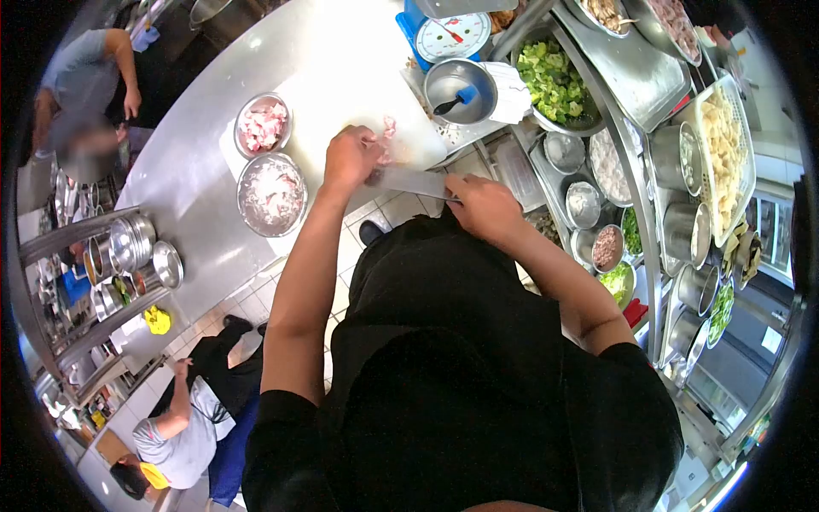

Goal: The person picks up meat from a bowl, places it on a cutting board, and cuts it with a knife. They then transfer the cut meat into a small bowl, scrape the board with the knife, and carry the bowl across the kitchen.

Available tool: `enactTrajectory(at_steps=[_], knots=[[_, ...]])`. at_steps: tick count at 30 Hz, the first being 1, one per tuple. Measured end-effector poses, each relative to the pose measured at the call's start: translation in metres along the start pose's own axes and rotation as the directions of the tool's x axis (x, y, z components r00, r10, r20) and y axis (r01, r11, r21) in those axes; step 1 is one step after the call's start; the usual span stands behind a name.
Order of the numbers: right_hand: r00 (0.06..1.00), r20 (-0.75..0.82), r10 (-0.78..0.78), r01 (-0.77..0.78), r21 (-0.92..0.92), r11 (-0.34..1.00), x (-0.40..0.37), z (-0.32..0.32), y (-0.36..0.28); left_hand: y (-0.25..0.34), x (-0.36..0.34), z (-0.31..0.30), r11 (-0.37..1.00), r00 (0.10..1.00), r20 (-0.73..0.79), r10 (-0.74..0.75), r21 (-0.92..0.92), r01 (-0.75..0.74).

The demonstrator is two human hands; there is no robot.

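My right hand (485, 207) is wrapped round the handle of a cleaver (411, 182), whose wide blade points left over the near edge of the white cutting board (420, 141). My left hand (350, 158) is closed, fingertips curled down at the blade's far end beside pale pink raw meat (389, 130). What lies directly under those fingers is partly hidden. Left of the board stand two metal bowls: one with pink meat chunks (263, 125), the other with meat under a white coating (271, 194).
Behind the board are a blue dial scale (452, 36) and a metal pot (461, 90) with a blue-headed brush. Shelves on the right carry chopped greens (554, 81) and several ingredient containers. Two other people (183, 427) (85, 94) stand to the left.
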State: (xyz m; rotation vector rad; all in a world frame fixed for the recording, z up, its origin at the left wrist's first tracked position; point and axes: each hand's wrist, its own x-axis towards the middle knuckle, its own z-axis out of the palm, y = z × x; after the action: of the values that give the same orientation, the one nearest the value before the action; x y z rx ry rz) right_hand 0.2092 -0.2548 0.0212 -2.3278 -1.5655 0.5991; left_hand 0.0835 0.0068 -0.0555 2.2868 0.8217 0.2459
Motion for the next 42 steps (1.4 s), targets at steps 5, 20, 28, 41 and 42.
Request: enactTrajectory(at_steps=[5, 20, 28, 41, 42], knots=[[0.986, -0.068, 0.154, -0.142, 0.158, 0.977, 0.003, 0.002, 0.011, -0.015, -0.021, -0.011, 0.978, 0.982, -0.175, -0.078, -0.205, 0.041], [0.978, 0.081, 0.194, -0.21, 0.313, 0.926, 0.027, 0.048, 0.022, -0.002, -0.035, 0.021, 0.997, 0.999, -0.019, 0.05, -0.057, -0.051], [0.975, 0.148, 0.168, -0.223, 0.55, 0.805, 0.03, 0.074, 0.017, 0.002, -0.05, 0.035, 0.959, 0.983, -0.185, -0.008, -0.281, -0.045], [0.999, 0.047, -0.018, -0.006, 0.459, 0.889, 0.156, -0.016, -0.111, -0.083, 0.03, -0.152, 1.0, 0.858, -0.514, 0.001, 0.026, 0.015], [0.999, 0.034, -0.004, -0.011, 0.426, 0.904, 0.159, -0.017, -0.112, -0.108, 0.044, -0.156, 0.994, 0.876, -0.481, 0.028, 0.108, 0.028]])
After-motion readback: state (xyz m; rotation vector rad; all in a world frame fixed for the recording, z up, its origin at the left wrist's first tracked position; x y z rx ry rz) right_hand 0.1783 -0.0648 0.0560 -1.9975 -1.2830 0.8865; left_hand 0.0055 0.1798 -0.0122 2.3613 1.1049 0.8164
